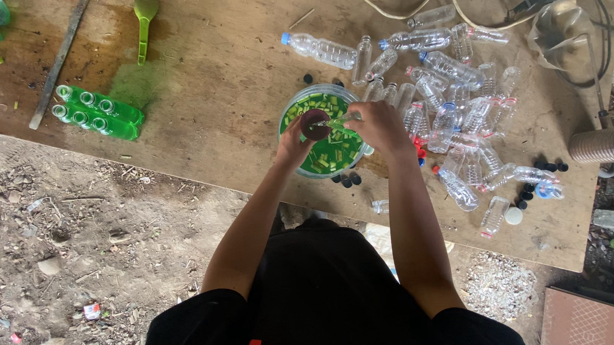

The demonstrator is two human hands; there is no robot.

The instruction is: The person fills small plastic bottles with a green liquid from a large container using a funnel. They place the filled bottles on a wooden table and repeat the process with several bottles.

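Over round green-filled bowl [289,116], hands [379,125] perhaps grip plastic.

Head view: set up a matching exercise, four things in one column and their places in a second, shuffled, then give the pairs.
Things:
1. bowl
2. green scoop
3. filled green bottles
4. empty clear bottles

Places:
A. lying in a row at the table's left
B. under both hands, at the table's near edge
C. heaped at the table's right
D. at the far edge, above a green stain

Pairs: 1-B, 2-D, 3-A, 4-C
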